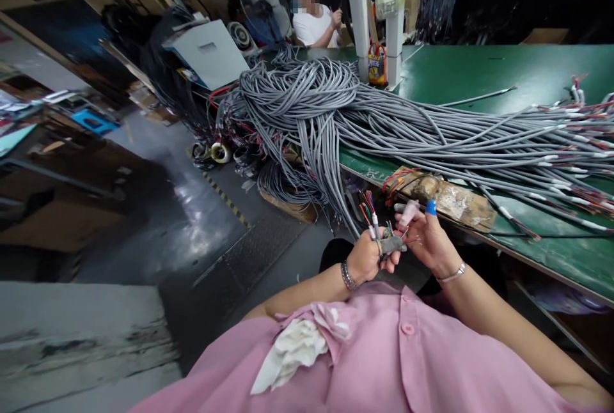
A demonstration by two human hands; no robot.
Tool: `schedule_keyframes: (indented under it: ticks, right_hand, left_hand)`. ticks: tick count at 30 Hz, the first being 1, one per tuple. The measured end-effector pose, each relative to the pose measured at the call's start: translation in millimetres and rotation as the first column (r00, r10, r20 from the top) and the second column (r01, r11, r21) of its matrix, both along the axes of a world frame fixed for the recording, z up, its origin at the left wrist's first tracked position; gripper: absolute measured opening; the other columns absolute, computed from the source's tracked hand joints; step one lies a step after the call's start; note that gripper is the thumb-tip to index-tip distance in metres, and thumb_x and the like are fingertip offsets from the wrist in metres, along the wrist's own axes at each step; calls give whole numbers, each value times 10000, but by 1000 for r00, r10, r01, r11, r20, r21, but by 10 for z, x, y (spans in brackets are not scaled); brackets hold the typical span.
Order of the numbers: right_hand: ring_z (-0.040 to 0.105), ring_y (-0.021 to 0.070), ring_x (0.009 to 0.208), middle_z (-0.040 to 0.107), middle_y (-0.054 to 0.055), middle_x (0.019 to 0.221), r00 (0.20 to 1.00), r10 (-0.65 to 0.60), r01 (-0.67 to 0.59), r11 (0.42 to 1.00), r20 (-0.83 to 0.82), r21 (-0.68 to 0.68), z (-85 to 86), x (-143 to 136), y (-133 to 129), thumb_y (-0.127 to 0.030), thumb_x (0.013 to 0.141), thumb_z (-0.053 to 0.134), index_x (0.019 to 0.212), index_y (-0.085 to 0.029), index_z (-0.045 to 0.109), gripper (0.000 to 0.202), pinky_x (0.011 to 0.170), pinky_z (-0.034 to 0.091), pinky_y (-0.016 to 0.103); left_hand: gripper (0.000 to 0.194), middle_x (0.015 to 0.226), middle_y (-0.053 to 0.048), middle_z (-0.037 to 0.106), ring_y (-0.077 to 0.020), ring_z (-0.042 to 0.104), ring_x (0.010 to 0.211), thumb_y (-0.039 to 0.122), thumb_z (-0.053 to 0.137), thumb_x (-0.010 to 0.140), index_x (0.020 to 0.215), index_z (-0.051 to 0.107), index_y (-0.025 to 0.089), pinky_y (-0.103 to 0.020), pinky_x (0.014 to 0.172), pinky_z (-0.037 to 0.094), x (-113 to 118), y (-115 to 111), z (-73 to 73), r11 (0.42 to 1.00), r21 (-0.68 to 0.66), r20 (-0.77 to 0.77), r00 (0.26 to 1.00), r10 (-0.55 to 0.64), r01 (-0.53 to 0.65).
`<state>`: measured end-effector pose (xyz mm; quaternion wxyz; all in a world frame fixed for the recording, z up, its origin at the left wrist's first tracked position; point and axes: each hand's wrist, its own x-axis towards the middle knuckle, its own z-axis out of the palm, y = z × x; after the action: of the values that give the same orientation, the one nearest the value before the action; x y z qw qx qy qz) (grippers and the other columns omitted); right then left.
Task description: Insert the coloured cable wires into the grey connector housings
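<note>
My left hand (371, 256) is closed around the ends of grey cables (375, 224), its thumb wrapped in a grey covering. Stripped coloured wires (368, 201) fan upward out of the cable ends. Close beside it on the right, my right hand (432, 243) has its thumb and fingers apart. A blue cover (430, 207) caps one digit and a pale pinkish cover (409, 213) another. Thin bare-ended wires (405, 234) stretch across to the right fingers; whether these touch them I cannot tell.
A thick bundle of grey cables (302, 90) lies along the green table (480, 68) and hangs over its edge. Near that edge sits a tape-covered wooden block (446, 199). A white post (357, 16) rises behind; a person (316, 26) sits beyond, beside a fan (263, 4).
</note>
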<state>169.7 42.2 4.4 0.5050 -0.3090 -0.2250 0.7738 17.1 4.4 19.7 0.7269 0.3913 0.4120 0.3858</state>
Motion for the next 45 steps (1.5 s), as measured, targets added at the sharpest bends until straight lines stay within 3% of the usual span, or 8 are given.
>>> schedule_keyframes:
  ticks: [6,11,19,33,41,45]
  right_hand:
    - [545,137,635,650,27,791,998,-44,42,998,55,36,39,26,-31,-543,787,635,858,-214,686,340,605,458,277]
    - [522,122,590,620,0,686,995,-95,93,995,42,31,-1,-8,-32,-551,774,652,805,-207,682,347,575,449,258]
    - [569,123,646,669,2,730,990,-135,133,990,-46,-42,-36,-36,21,-475,743,724,795,-199,706,282,607,484,244]
    - [576,149,604,660,11,700,992,-108,107,994,-68,-12,-38,-55,10,-523,744,700,799,-208,677,321,577,478,289]
    - [593,144,665,690,40,845,997,-5,3,1000,-81,-28,-13,-10,-43,-616,794,581,835,-204,678,425,612,508,287]
    - [587,129,668,686,39,858,998,-13,10,999,-53,-41,27,22,-48,-538,798,628,851,-197,687,350,600,499,257]
  left_hand:
    - [332,536,-21,605,-86,511,350,426,687,729,680,572,118,-193,334,246,1,-60,43,996,76,-38,998,59,-56]
    - [331,534,-12,604,-85,511,346,424,687,728,683,558,123,-183,330,247,19,-28,32,988,84,-5,992,127,-126]
    - [322,523,-6,599,-79,504,340,418,679,728,679,550,127,-180,328,226,48,5,13,986,71,-15,988,154,-153]
    - [327,516,-11,596,-82,507,338,415,681,729,649,547,127,-183,325,229,53,-14,6,990,75,-53,990,128,-123]
    - [327,526,-6,598,-81,504,345,421,689,733,666,549,133,-186,332,237,20,-72,10,988,87,-41,990,132,-128]
    - [344,538,-14,600,-73,510,358,438,678,750,665,575,121,-182,348,259,-17,-138,47,988,113,-77,991,113,-104]
